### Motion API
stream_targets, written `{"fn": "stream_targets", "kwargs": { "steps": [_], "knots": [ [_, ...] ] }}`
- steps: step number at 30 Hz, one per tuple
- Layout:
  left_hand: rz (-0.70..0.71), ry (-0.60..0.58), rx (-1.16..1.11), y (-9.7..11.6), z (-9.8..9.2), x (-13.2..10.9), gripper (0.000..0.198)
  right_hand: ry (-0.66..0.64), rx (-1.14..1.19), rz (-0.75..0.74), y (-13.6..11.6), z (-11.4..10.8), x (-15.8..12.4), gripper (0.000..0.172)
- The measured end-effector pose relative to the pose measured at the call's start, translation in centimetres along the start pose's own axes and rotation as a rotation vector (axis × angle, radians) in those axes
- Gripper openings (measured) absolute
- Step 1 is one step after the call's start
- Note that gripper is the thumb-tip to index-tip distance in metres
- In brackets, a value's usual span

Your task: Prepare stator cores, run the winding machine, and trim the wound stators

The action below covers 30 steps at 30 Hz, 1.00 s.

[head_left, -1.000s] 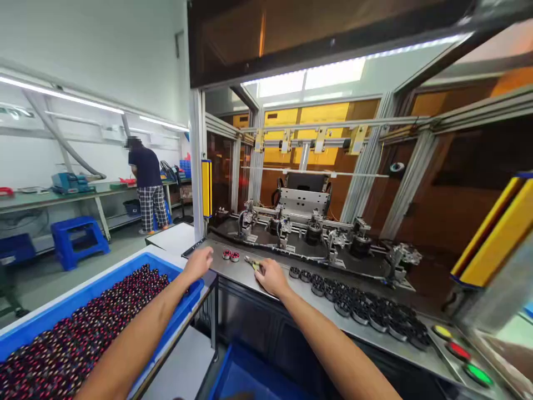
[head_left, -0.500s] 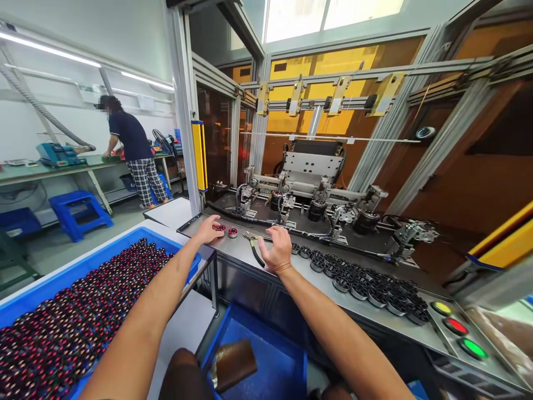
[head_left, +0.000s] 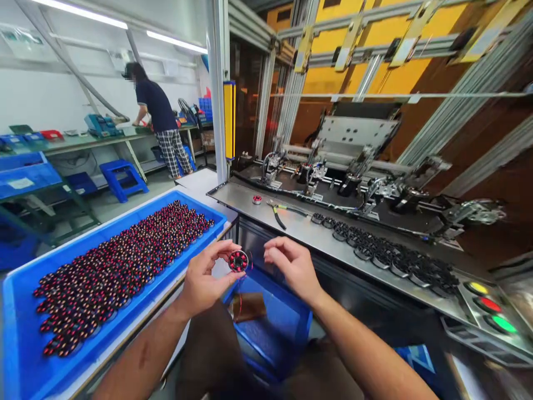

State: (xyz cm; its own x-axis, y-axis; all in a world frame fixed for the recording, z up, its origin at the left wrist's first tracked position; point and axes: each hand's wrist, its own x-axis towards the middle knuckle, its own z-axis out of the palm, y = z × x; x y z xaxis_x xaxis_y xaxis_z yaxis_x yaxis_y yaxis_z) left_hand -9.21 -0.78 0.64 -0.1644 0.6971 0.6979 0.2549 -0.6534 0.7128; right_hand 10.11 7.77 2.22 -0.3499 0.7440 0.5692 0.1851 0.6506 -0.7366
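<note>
Between the thumb and fingers of my left hand [head_left: 208, 273] is a motor stator [head_left: 239, 261], a ring with red-wound coils and thin loose wires, raised in front of me. My right hand [head_left: 293, 266] is just right of it, apart from the ring. Its fingers are curled together toward the loose wires; whether a wire is between the tips is too small to tell. On the metal ledge [head_left: 300, 230] beyond stand another red-wound stator [head_left: 257, 199] and green-and-black cutting pliers [head_left: 277, 215].
At left, a blue tray [head_left: 12, 311] holds many stators. Black ring-shaped parts [head_left: 383, 250] line the ledge to the right, near coloured buttons [head_left: 489, 304]. Behind is a machine with clamps [head_left: 320, 169]. A blue bin [head_left: 287, 311] sits below; a person [head_left: 156, 105] works at a far bench.
My left hand has lifted one stator off the ledge and brought it toward me. My right hand has come back from beside the pliers, its fingers now curled. The view has shifted left.
</note>
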Motion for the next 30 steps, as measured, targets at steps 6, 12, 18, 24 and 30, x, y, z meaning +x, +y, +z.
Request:
{"fn": "stream_targets", "kwargs": {
  "steps": [6,12,18,24,30],
  "knots": [
    [0.222,-0.168,0.080,2.9,1.6,-2.3,0.068,-0.156,0.638,0.500,-6.8,-0.4,-6.8,0.040],
    [-0.006,-0.268,-0.354,4.0,3.5,-2.4,0.073,-0.492,1.102,0.432,-3.5,-4.1,-8.5,0.037],
    [0.048,-0.300,-0.203,3.6,3.8,-2.5,0.073,-0.468,1.017,0.662,-2.6,-2.6,-11.3,0.031],
    [0.141,-0.295,-0.012,3.0,4.4,-2.3,0.071,-0.160,1.159,0.849,-5.7,1.0,-11.9,0.033],
    [-0.182,-0.325,-0.283,2.3,4.4,-2.6,0.073,-0.317,1.062,0.871,-4.6,-0.7,-12.0,0.032]
  ]
}}
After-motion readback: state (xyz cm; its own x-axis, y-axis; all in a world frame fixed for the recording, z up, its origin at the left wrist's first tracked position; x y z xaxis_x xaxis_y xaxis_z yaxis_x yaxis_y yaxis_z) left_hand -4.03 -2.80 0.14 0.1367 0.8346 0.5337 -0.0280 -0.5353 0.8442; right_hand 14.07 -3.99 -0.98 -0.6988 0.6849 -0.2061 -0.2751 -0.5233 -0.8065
